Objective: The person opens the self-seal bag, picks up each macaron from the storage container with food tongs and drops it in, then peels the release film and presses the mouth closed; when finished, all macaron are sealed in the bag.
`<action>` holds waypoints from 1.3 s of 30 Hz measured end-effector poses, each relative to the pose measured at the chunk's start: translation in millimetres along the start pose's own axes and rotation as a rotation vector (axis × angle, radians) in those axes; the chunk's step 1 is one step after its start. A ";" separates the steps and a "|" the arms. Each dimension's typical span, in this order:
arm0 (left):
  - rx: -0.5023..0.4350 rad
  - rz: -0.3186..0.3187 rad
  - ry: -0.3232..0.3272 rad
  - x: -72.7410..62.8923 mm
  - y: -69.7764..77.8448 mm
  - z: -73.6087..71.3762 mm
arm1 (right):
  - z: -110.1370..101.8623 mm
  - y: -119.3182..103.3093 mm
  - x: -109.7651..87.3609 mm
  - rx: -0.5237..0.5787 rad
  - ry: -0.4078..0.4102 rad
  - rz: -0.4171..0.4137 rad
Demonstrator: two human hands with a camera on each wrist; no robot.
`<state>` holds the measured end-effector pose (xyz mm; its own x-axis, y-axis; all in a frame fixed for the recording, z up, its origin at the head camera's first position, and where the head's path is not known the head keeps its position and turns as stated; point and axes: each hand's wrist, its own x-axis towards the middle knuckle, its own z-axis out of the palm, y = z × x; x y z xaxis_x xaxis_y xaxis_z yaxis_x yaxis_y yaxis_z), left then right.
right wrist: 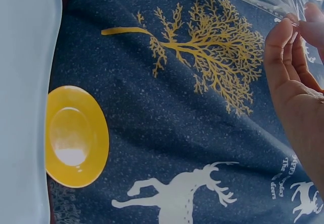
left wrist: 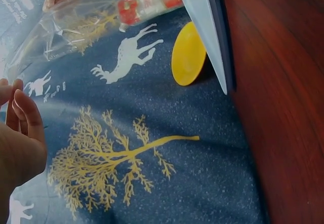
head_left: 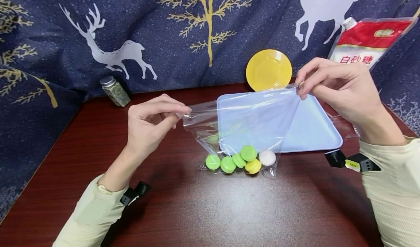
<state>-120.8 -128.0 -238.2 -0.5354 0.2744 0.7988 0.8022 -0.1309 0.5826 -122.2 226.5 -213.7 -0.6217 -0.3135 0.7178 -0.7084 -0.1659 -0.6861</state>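
Note:
A clear plastic bag point(head_left: 242, 119) is stretched between both hands in the head view. At its bottom lie several macarons, among them green ones point(head_left: 248, 153), a yellow one point(head_left: 253, 166) and a white one point(head_left: 267, 157). My left hand point(head_left: 152, 121) pinches the bag's upper left corner between thumb and fingers. Higher up, my right hand point(head_left: 341, 88) pinches the upper right corner. Both wrist views show the fingertips together on the film; the left wrist view catches only part of the left hand point(left wrist: 23, 133).
Behind the bag lies a pale blue tray point(head_left: 308, 130). A yellow plate point(head_left: 269, 70) leans against the patterned cloth point(head_left: 183, 57) at the back. To the right stands a red and white sugar pouch point(head_left: 370, 39); a glass jar with a metal lid point(head_left: 115, 91) is at the back left.

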 end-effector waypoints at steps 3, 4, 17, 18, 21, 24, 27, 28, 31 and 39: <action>0.042 0.022 -0.014 0.6 -0.8 -1.0 | -0.9 0.7 -0.2 -0.016 -0.002 -0.003; 0.058 0.028 -0.016 0.6 -1.1 -1.2 | -1.3 1.1 -0.3 -0.021 -0.003 -0.004; 0.132 0.026 0.000 -0.3 -1.6 -0.7 | 0.5 -2.2 -1.6 -0.078 0.002 0.009; 0.136 0.027 0.004 -0.3 -1.6 -0.6 | 0.6 -1.9 -1.6 -0.075 -0.002 0.004; 0.140 0.028 0.009 -0.2 -1.2 -0.6 | 0.4 -0.9 -0.8 -0.071 -0.019 -0.009; 0.165 0.064 0.022 0.9 -1.5 0.1 | 0.1 -0.8 0.1 -0.088 -0.029 -0.015; 0.211 0.132 0.034 2.2 -2.3 1.3 | -0.5 -1.4 0.6 -0.112 -0.037 -0.017; 0.228 0.154 0.036 2.5 -2.7 1.7 | -0.8 -1.4 0.6 -0.114 -0.039 -0.019; 0.258 0.188 0.035 2.8 -3.7 2.5 | -1.1 -1.0 0.6 -0.114 -0.045 -0.029; 0.281 0.177 0.032 2.2 -3.0 2.9 | 2.0 -2.5 1.5 -0.175 -0.042 -0.078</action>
<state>-123.6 -124.2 -238.6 -0.3861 0.2401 0.8907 0.9225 0.0959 0.3740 -120.7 224.5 -211.1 -0.5508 -0.3456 0.7597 -0.8034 -0.0272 -0.5949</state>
